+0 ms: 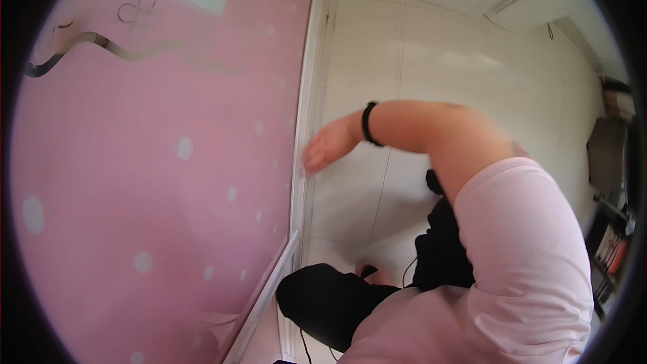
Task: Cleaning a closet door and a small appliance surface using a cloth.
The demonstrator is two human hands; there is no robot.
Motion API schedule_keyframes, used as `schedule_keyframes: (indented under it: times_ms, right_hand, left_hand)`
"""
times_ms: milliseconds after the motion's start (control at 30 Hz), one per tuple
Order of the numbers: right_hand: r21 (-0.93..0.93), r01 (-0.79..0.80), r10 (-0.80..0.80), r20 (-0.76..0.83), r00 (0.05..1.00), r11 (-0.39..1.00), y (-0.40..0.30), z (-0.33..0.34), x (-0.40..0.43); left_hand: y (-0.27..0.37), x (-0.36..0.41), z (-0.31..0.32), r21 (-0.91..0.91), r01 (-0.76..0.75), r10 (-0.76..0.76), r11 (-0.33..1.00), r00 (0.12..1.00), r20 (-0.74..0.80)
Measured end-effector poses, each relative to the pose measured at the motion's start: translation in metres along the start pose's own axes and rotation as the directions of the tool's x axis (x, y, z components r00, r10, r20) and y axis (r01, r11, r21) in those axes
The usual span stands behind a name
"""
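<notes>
My right hand point(329, 149) reaches across from the right, at the white frame point(303, 126) along a pink panel with white dots point(202, 172). A black band point(370, 124) circles the wrist. The hand is blurred and its fingers point down to the left; no object shows in it. I cannot tell whether the fingertips touch the frame. My left hand is out of view.
A shiny wavy strip point(96, 40) and a small curled mark point(132, 14) are on the panel's upper part. My legs in black trousers point(333, 303) are bent below. Thin dark cables point(306, 346) run near the frame. Shelved books point(611, 253) stand at far right.
</notes>
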State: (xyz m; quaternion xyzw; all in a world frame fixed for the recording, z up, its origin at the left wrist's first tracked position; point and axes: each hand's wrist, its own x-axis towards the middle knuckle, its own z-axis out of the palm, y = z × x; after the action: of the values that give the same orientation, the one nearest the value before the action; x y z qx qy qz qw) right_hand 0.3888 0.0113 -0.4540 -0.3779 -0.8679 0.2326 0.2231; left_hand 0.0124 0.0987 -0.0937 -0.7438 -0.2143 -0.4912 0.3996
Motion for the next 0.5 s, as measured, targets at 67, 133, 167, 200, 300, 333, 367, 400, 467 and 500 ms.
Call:
schedule_keyframes:
  times_ms: [67, 133, 167, 200, 300, 333, 367, 400, 467, 500]
  right_hand:
    - [-0.195, -0.015, 0.011, -0.023, 1.0, 0.981, 0.026, -0.036, -0.046]
    - [-0.369, -0.005, -0.011, -0.042, 0.999, 0.929, 0.053, -0.026, -0.065]
    - [-0.419, -0.066, 0.029, -0.093, 0.995, 0.906, 0.069, -0.004, -0.064]
    - [-0.425, -0.102, 0.051, -0.13, 0.99, 0.899, 0.074, -0.009, -0.073]
    - [0.202, -0.616, 0.64, -0.377, 0.669, 0.762, 0.086, 0.004, -0.076]
    - [0.215, -0.607, 0.638, -0.375, 0.672, 0.765, 0.094, 0.011, -0.081]
    - [0.413, -0.651, 0.713, -0.637, 0.294, 0.637, 0.104, 0.021, -0.086]
    - [0.621, -0.582, 0.674, -0.721, -0.163, 0.524, 0.108, 0.027, -0.095]
    - [0.895, -0.379, 0.91, -0.34, -0.238, 0.235, 0.113, 0.036, -0.068]
    - [0.978, -0.163, 0.978, 0.1, -0.186, -0.131, 0.112, 0.041, -0.04]
  left_hand:
    - [0.006, -0.006, 0.001, 0.051, 0.007, -0.008, 0.999, 1.0, 0.019]
    - [0.005, -0.024, 0.007, 0.085, 0.017, -0.019, 0.996, 1.0, 0.024]
    - [-0.005, -0.058, 0.012, 0.106, 0.028, -0.03, 0.994, 0.999, 0.022]
    - [-0.006, -0.06, 0.008, 0.108, 0.046, -0.054, 0.993, 0.996, 0.07]
    - [-0.011, -0.073, 0.004, 0.098, 0.113, -0.121, 0.989, 0.989, 0.082]
    - [-0.007, -0.068, 0.003, 0.104, 0.099, -0.109, 0.99, 0.99, 0.09]
    - [-0.002, -0.063, 0.002, 0.09, 0.105, -0.111, 0.99, 0.992, 0.067]
    - [0.007, -0.049, -0.002, 0.077, 0.107, -0.111, 0.991, 0.993, 0.044]
    - [0.011, -0.035, -0.009, 0.099, 0.09, -0.096, 0.991, 0.993, 0.061]
    - [0.01, -0.031, -0.014, 0.136, 0.08, -0.092, 0.987, 0.993, 0.077]
